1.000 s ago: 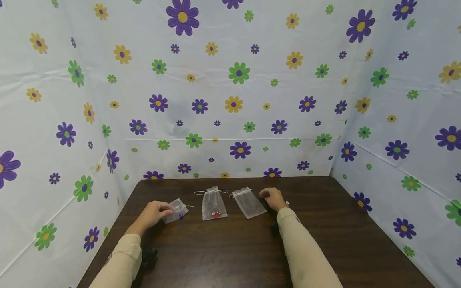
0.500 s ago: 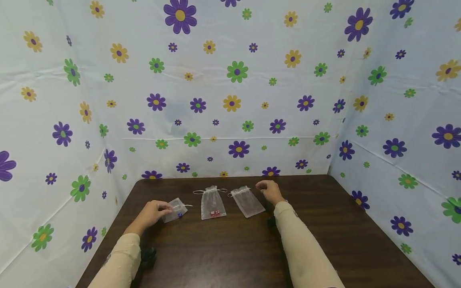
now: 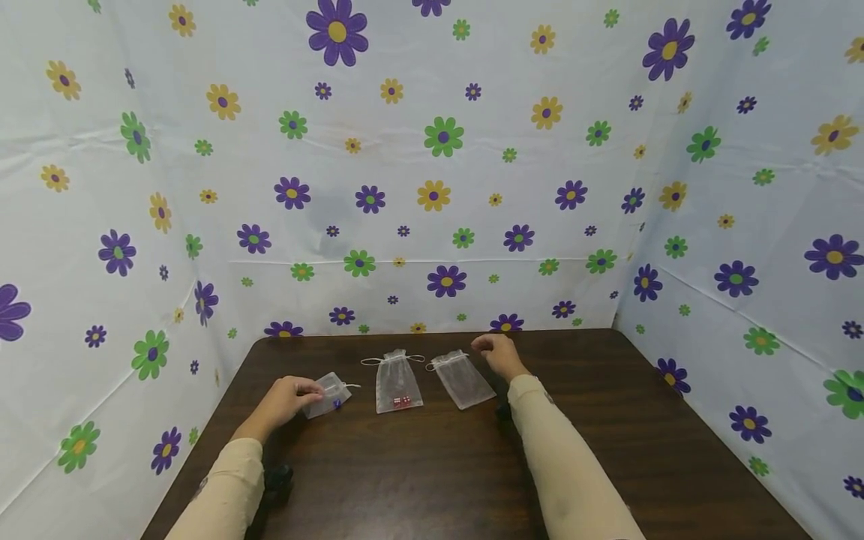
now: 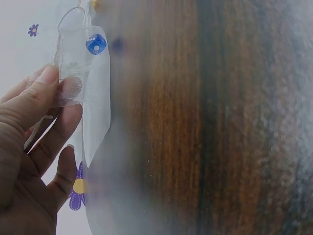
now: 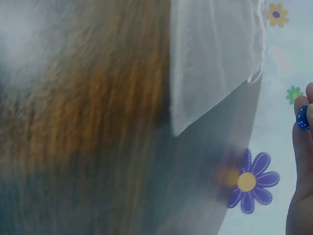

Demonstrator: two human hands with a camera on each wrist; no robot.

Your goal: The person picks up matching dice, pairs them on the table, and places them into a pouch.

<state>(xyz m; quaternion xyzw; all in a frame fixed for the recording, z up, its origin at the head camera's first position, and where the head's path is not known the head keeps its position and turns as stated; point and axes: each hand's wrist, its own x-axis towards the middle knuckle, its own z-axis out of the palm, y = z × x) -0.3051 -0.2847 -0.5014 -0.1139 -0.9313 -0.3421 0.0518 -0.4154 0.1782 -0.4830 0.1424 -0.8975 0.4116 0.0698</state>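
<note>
My left hand (image 3: 286, 400) pinches a small sheer drawstring bag (image 3: 332, 387) between thumb and fingers at the left of the table. A blue die (image 4: 96, 44) with white pips shows through the bag's thin fabric in the left wrist view. My right hand (image 3: 502, 355) is near the back right, just beside another sheer bag (image 3: 464, 381) that lies flat. Between its fingertips it pinches a blue die (image 5: 302, 119), seen at the edge of the right wrist view. In the middle lies a third sheer bag (image 3: 398, 375), with red dice (image 3: 401, 403) at its bottom.
The dark brown wooden table (image 3: 405, 472) has rounded back corners. A white cloth (image 3: 391, 165) with purple, green and yellow flowers hangs behind it and on both sides. White drawstring loops (image 3: 415, 359) stick out from the middle bag's top.
My right hand has moved left and farther back, past the right bag's side toward its top. The left hand stays on its bag. A small whitish thing by the right wrist no longer shows.
</note>
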